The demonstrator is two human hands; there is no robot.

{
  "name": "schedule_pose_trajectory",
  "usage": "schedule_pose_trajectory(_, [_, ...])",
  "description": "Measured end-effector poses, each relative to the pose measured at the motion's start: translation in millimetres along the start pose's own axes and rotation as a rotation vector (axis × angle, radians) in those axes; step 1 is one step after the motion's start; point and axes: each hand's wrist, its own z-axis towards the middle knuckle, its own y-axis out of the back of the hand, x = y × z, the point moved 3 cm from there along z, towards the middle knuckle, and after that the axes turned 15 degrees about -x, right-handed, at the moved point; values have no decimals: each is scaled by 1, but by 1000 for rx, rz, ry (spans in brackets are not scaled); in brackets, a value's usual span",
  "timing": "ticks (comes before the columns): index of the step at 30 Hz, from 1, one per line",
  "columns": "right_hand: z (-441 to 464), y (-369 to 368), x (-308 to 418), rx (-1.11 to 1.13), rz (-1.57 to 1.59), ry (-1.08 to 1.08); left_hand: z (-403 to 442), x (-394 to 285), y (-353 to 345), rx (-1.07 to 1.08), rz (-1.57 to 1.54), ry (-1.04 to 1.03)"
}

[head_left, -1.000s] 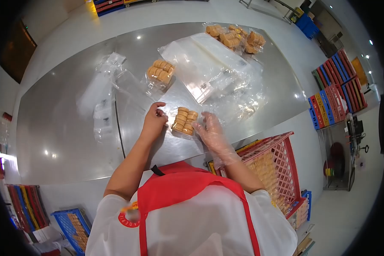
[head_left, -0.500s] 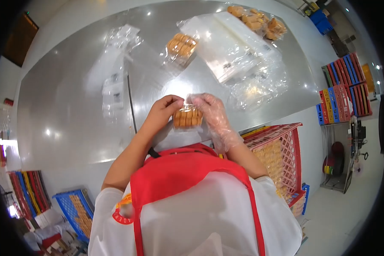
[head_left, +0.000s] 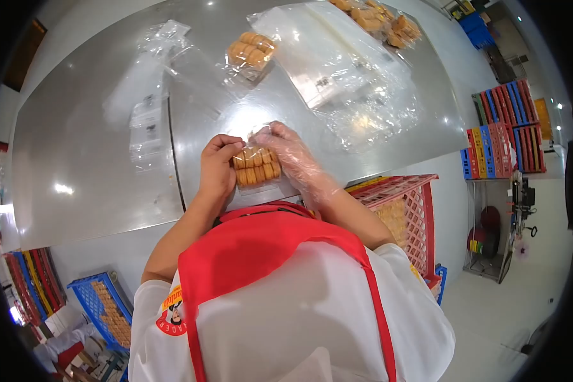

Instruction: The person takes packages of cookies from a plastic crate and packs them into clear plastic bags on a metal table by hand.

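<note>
Between my hands, at the near edge of the steel table (head_left: 102,191), is a clear bag of cookies (head_left: 256,170) with golden pieces in two rows. My bare left hand (head_left: 221,159) pinches the upper left of the bag. My right hand (head_left: 285,149), in a clear plastic glove, grips the upper right of the bag's film. Farther back lies another bag of cookies (head_left: 251,52). To its right rests a stack of flat clear plastic bags (head_left: 318,54), with crumpled clear film (head_left: 372,118) beside it.
More bagged cookies (head_left: 379,22) lie at the table's far right. Loose clear bags (head_left: 148,121) lie on the left. A red crate (head_left: 420,219) with baked goods stands by my right arm, a blue crate (head_left: 102,312) at lower left. Stacked crates (head_left: 490,149) stand at right.
My hands and the bag appear slightly left and higher in view, and the bag now shows its two rows of cookies more fully. The whole view has shifted a little.
</note>
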Motion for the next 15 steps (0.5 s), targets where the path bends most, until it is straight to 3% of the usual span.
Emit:
schedule_pose_trajectory(7, [12, 7, -19, 6, 36, 87, 0, 1, -2, -74, 40, 83])
schedule_pose_trajectory(10, [14, 9, -19, -16, 23, 154, -7, -5, -14, 44, 74, 229])
schedule_pose_trajectory(12, [9, 11, -13, -28, 1, 165, -7, 1, -10, -17, 59, 207])
schedule_pose_trajectory(15, [-11, 13, 6, 6, -63, 44, -9, 12, -5, -43, 28, 228])
